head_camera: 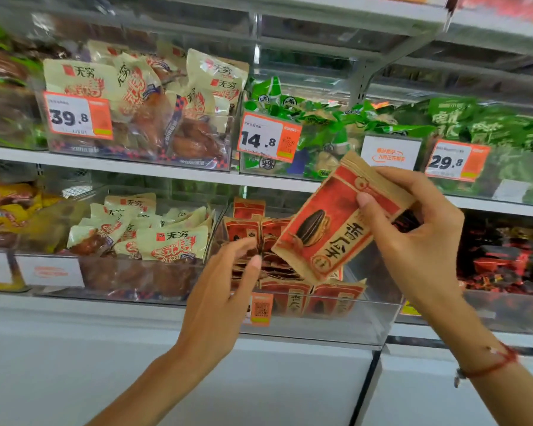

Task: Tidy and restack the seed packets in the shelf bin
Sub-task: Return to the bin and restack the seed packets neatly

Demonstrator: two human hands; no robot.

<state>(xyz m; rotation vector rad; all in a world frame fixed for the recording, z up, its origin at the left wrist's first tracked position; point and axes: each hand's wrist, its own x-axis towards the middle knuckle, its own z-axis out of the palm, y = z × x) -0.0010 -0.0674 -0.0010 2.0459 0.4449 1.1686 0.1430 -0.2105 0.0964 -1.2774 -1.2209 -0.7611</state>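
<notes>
Right hand: the right hand (413,229) pinched one seed packet (336,222), thumb on the printed face and fingers curled behind its upper end, holding it tilted above the bin.
Left hand: the left hand (225,284) reached in over the front edge with fingers loosely spread and slightly bent, gripping nothing; the fingertips (254,261) sat at or just short of the packets, and contact could not be told.
Bin: a clear shelf bin (366,321) on the lower shelf, its front wall carrying an orange tag (261,309).
Packets in bin: the remaining seed packets (277,262) lay partly in order, a few upright at the back and two standing against the front wall, while the middle ones were slumped and overlapping.
Progress: judged as midway; some packets stood neatly, the loose middle layer was unsorted, and the lifted packet was not yet set back.
Edges: the bin's front rim lay just under both wrists, and the upper shelf edge (166,172) with its price tag (268,136) sat close above the raised packet.
Open room: the right part of the bin looked bare of packets, offering space to set down; the neighbouring bin of cream snack packs (154,238) stood just beside on the left.
</notes>
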